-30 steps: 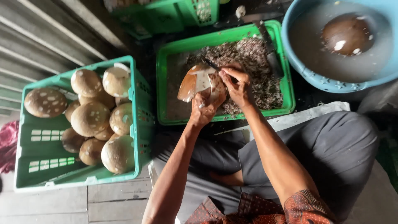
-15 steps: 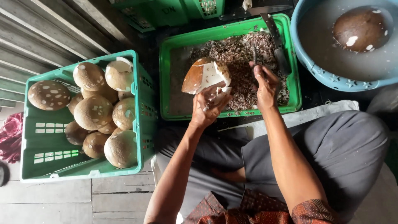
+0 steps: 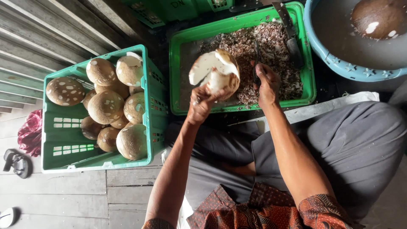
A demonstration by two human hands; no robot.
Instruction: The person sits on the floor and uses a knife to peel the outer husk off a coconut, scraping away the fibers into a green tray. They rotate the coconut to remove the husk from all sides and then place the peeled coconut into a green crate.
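Observation:
My left hand [image 3: 201, 103] grips a partly peeled coconut [image 3: 216, 73], brown-skinned with large white cut faces, and holds it up over the near edge of a green crate [image 3: 182, 40] full of brown shavings. My right hand [image 3: 267, 82] is beside the coconut on its right, fingers closed around the dark handle of a small knife [image 3: 256, 63] that points away from me over the shavings. The two hands are a little apart.
A green crate [image 3: 55, 148] at left holds several brown coconuts with white patches. A blue basin [image 3: 339, 65] of water with a peeled coconut [image 3: 378, 17] sits at top right. A cleaver [image 3: 288, 29] lies in the shavings crate. Sandals [image 3: 17, 163] and red cloth [image 3: 30, 133] lie on the plank floor.
My left hand has turned the coconut so its white cut faces show more. My right hand has drawn away from the coconut to its right side, still holding the knife.

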